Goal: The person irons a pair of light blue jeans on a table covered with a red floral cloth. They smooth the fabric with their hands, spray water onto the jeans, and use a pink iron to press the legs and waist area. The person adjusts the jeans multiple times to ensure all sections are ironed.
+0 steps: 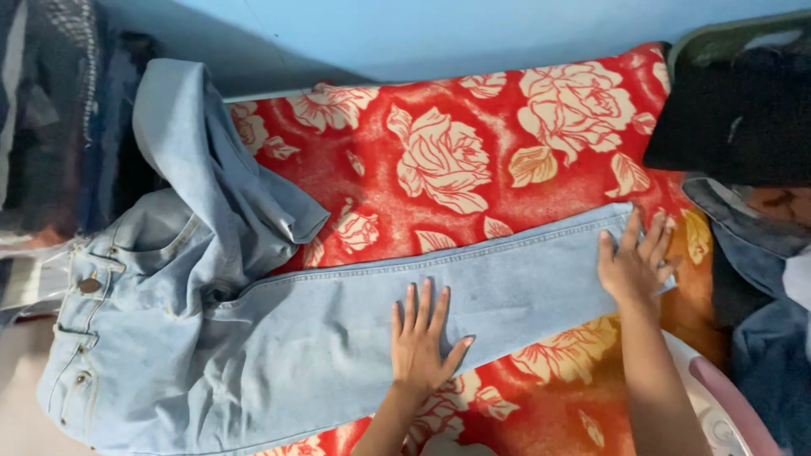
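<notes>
A pair of light blue jeans (279, 338) lies across a red blanket with cream roses (473, 160). One leg stretches flat to the right; the other leg (203, 160) is folded back up toward the far left. My left hand (420, 338) presses flat on the middle of the stretched leg, fingers apart. Over at the leg's hem on the right, my right hand (634, 262) also lies flat with spread fingers. The waistband with its metal button (89, 285) is at the left.
Dark clothes (59, 118) are piled at the far left. A black garment (743, 110) and darker denim (760, 287) lie at the right. A white and pink object (718, 397) sits at the lower right. A pale blue wall (439, 29) runs behind.
</notes>
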